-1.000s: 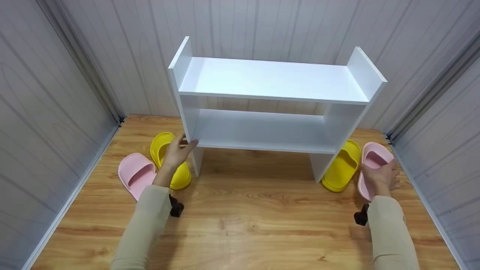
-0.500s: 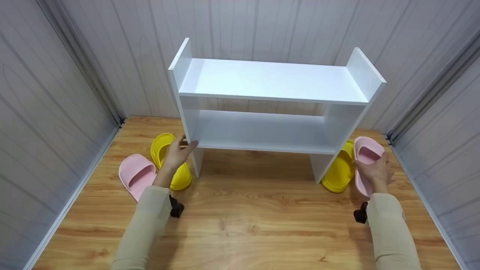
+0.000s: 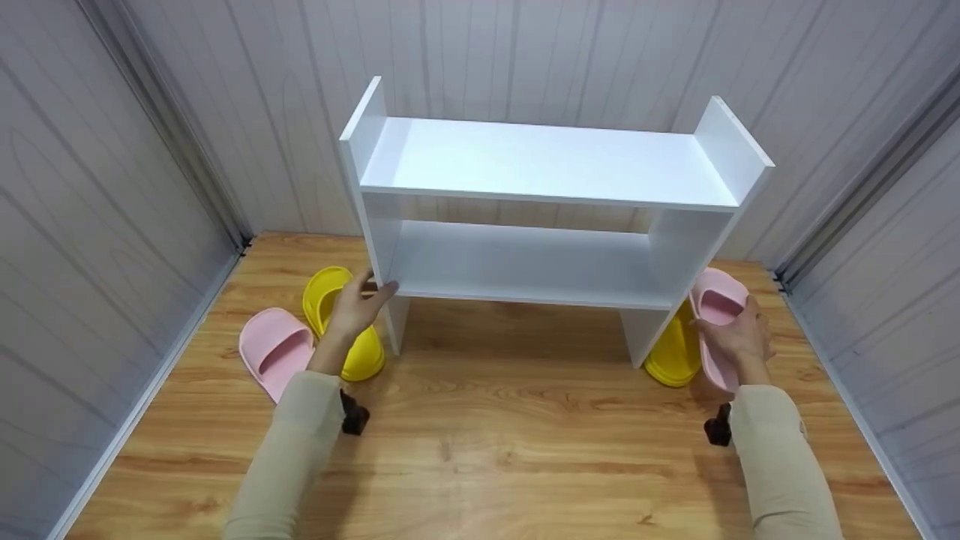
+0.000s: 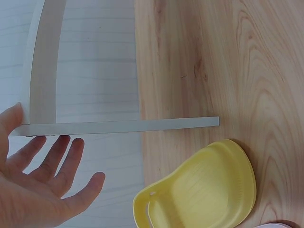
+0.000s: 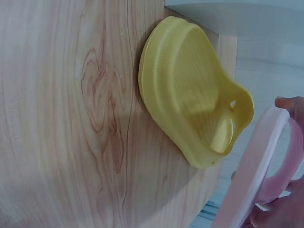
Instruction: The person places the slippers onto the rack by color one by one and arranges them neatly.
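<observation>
A white two-tier shelf point(image 3: 540, 161) stands against the back wall. My left hand point(image 3: 354, 307) grips its left side panel point(image 4: 118, 127), thumb on the inner face and fingers along the outer one. In my right hand point(image 3: 739, 339) is a pink slipper point(image 3: 716, 282), gripped at its strap and raised above the floor in the right wrist view. It partly covers a yellow clog point(image 3: 673, 361) in the head view; that clog rests by the shelf's right foot. Another yellow clog point(image 3: 364, 355) lies beneath my left wrist, beside a second pink slipper point(image 3: 270, 334).
Wood-grain floor point(image 3: 510, 450) spreads in front of the shelf. Pale panelled walls enclose it at the left point(image 3: 112, 262), back and right point(image 3: 892, 300). A dark wrist camera point(image 3: 354, 414) sits at the left cuff, another point(image 3: 718, 426) at the right cuff.
My right hand has lifted the pink slipper and moved it left, over the right yellow clog. The left hand keeps its place on the shelf.
</observation>
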Demonstrator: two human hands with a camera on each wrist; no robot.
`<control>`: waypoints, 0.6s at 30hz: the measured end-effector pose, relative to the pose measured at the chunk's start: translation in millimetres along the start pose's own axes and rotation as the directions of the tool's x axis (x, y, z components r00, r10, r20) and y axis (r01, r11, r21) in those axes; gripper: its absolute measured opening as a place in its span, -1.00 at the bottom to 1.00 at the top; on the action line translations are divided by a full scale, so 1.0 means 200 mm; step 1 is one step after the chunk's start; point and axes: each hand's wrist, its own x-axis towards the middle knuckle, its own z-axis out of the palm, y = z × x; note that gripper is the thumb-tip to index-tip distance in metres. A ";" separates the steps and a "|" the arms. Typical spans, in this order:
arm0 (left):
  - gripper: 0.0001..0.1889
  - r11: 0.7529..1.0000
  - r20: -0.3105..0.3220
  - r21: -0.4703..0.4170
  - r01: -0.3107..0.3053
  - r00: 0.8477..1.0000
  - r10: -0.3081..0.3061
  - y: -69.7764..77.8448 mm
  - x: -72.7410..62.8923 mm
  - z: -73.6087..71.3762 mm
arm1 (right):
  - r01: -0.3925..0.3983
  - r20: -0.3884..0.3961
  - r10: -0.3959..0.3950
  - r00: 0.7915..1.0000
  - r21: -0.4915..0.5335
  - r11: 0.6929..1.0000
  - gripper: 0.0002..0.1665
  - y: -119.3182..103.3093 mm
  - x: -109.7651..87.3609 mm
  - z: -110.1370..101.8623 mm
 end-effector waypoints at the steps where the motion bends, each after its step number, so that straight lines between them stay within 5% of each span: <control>1: -0.42 1.000 -0.001 0.000 0.003 1.000 -0.003 0.00 0.00 0.00 | 0.008 0.006 -0.008 1.000 -0.002 1.000 0.21 0.00 0.00 0.00; 18: -0.45 0.999 0.007 -0.020 -0.034 0.999 0.034 -0.01 0.01 0.00 | 0.171 0.122 -0.160 0.980 -0.086 0.981 0.22 -0.03 0.00 -0.04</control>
